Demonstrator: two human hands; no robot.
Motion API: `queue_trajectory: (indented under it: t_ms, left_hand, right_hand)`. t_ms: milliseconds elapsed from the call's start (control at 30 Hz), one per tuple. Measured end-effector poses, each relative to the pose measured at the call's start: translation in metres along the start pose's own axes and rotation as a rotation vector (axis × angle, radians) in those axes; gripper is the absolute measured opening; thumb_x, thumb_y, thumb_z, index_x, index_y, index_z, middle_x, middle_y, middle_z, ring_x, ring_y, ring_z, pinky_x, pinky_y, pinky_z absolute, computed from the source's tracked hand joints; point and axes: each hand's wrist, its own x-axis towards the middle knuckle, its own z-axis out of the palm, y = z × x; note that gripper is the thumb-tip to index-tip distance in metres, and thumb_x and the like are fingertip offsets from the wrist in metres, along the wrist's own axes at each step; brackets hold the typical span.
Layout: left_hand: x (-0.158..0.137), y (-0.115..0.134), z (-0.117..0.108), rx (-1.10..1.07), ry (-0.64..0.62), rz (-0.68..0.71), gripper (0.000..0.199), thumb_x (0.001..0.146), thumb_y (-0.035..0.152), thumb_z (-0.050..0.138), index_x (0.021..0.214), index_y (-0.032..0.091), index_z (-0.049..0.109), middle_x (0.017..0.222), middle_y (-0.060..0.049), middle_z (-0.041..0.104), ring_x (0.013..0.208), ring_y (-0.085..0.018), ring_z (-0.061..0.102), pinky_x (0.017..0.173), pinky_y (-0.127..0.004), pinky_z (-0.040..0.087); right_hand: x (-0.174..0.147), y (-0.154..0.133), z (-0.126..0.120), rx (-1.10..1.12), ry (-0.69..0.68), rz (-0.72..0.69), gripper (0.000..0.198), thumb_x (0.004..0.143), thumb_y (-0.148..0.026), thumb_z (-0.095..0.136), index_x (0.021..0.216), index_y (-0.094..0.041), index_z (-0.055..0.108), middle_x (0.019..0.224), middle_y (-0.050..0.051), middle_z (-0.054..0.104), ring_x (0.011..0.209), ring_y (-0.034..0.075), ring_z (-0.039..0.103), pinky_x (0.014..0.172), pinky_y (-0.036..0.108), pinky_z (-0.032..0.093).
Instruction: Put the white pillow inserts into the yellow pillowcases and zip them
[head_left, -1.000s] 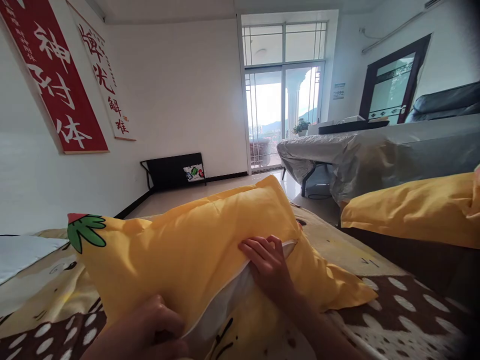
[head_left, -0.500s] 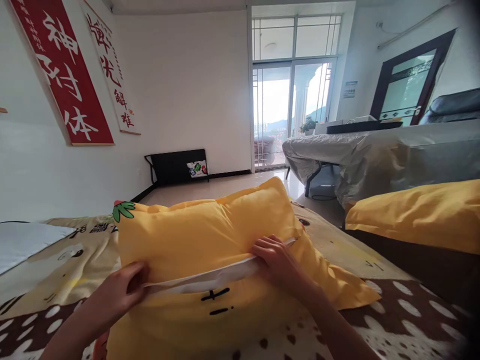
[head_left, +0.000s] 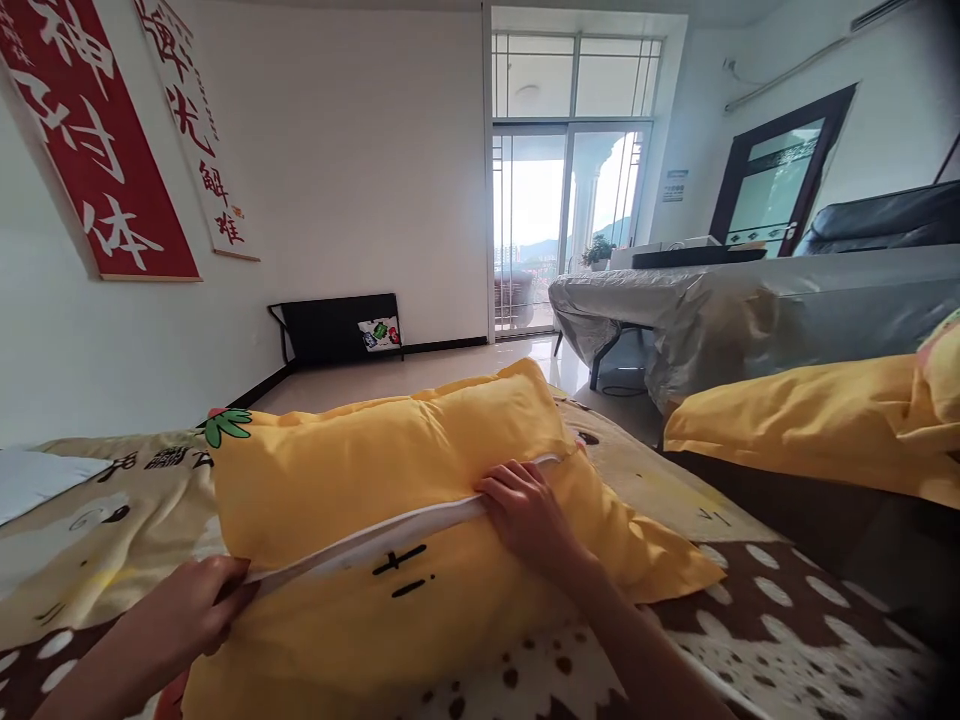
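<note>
A yellow pillowcase [head_left: 330, 475] with a green leaf motif at its far left corner lies before me, plumped out by what it covers. Across its middle runs a long opening, where a narrow strip of white cloth [head_left: 405, 523] shows. My left hand [head_left: 196, 605] is closed on the pillowcase at the left end of that opening, the fingertips partly hidden. At the right part of the opening, my right hand [head_left: 523, 512] has its fingers curled over the edge, gripping the fabric. Black marks are printed on the lower yellow part, between the hands.
Under the pillowcase spreads a patterned brown and cream blanket [head_left: 750, 590]. Another yellow cloth item [head_left: 810, 420] lies at the right. A plastic-covered table [head_left: 712, 300] stands beyond it. White fabric [head_left: 45, 480] is at the left, and a folded black frame [head_left: 330, 330] leans by the wall.
My left hand has drawn down and to the left, pulling the opening's edge straighter. The white gap has narrowed. The view has turned slightly right.
</note>
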Motion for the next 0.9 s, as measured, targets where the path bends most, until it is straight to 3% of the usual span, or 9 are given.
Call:
queue_trajectory:
  t_ms: [200, 367, 567, 667, 767, 900]
  left_hand:
    - [0.002, 0.002, 0.002, -0.003, -0.012, -0.042, 0.033, 0.075, 0.048, 0.04, 0.057, 0.02, 0.043, 0.058, -0.001, 0.047, 0.055, -0.017, 0.051, 0.054, -0.027, 0.035]
    - [0.011, -0.003, 0.006, -0.032, 0.088, -0.058, 0.034, 0.078, 0.048, 0.033, 0.062, 0.02, 0.046, 0.062, -0.003, 0.055, 0.055, -0.018, 0.055, 0.054, -0.029, 0.039]
    - [0.043, -0.016, 0.013, -0.162, 0.114, -0.1, 0.03, 0.07, 0.048, 0.037, 0.057, 0.022, 0.044, 0.048, -0.003, 0.059, 0.054, -0.021, 0.059, 0.059, -0.029, 0.04]
    - [0.057, -0.019, 0.019, -0.293, 0.072, -0.129, 0.033, 0.063, 0.053, 0.042, 0.055, 0.022, 0.046, 0.047, -0.006, 0.061, 0.055, -0.022, 0.058, 0.055, -0.028, 0.039]
    - [0.065, -0.02, 0.023, -0.367, 0.084, -0.182, 0.033, 0.06, 0.054, 0.043, 0.055, 0.022, 0.048, 0.047, -0.005, 0.059, 0.052, -0.021, 0.056, 0.045, -0.025, 0.031]
    - [0.078, -0.019, 0.025, -0.367, 0.306, -0.268, 0.031, 0.065, 0.048, 0.041, 0.05, 0.021, 0.049, 0.047, -0.007, 0.056, 0.051, -0.023, 0.053, 0.047, -0.027, 0.032]
  right_hand:
    - [-0.002, 0.05, -0.006, -0.102, -0.049, 0.353, 0.019, 0.088, -0.015, 0.042, 0.094, -0.018, 0.06, 0.096, 0.006, 0.066, 0.096, 0.021, 0.054, 0.088, 0.037, 0.031]
    - [-0.011, 0.083, 0.001, -0.087, -0.118, 0.367, 0.031, 0.094, -0.03, 0.038, 0.116, -0.025, 0.058, 0.108, 0.008, 0.061, 0.107, 0.024, 0.052, 0.089, 0.041, 0.029]
    - [-0.019, 0.105, 0.006, 0.037, -0.223, 0.358, 0.027, 0.084, -0.018, 0.041, 0.101, -0.023, 0.063, 0.088, 0.005, 0.065, 0.087, 0.019, 0.059, 0.081, 0.033, 0.036]
    - [-0.021, 0.11, 0.013, 0.095, -0.122, 0.376, 0.021, 0.083, -0.025, 0.044, 0.095, -0.022, 0.061, 0.077, 0.003, 0.066, 0.074, 0.018, 0.059, 0.069, 0.028, 0.039]
    - [-0.021, 0.11, 0.022, 0.11, 0.056, 0.356, 0.019, 0.083, -0.028, 0.046, 0.086, -0.021, 0.063, 0.082, 0.005, 0.067, 0.076, 0.019, 0.06, 0.071, 0.028, 0.04]
    - [-0.02, 0.105, 0.025, 0.139, 0.102, 0.376, 0.016, 0.081, -0.028, 0.048, 0.083, -0.021, 0.061, 0.072, 0.003, 0.065, 0.071, 0.018, 0.059, 0.066, 0.027, 0.04]
